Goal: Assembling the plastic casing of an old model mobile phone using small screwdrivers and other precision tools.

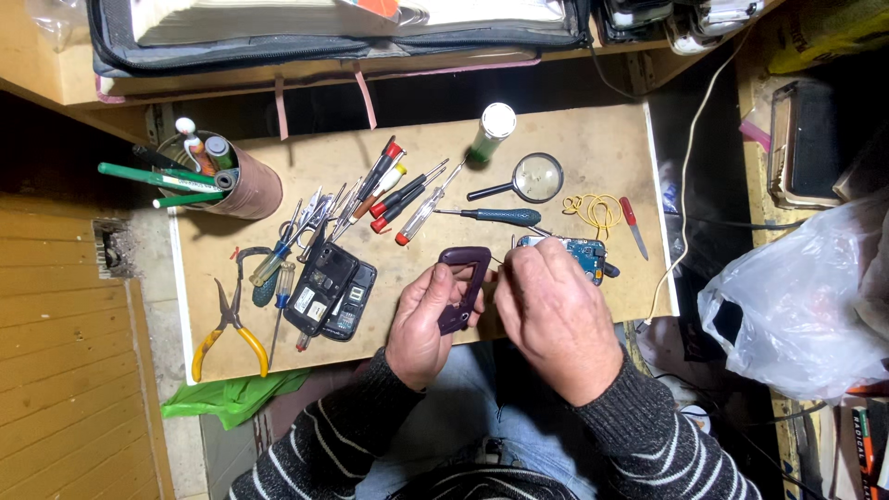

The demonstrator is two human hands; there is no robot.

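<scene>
The purple phone frame (463, 287), a rounded hollow bezel, was gripped in the left hand (421, 319) above the tabletop (593, 148) edge. The right hand (551, 310) was closed beside it; its fingertips hid any tool.

A dark purple phone frame (463, 287), an open rectangular bezel, stands tilted above the board.
</scene>
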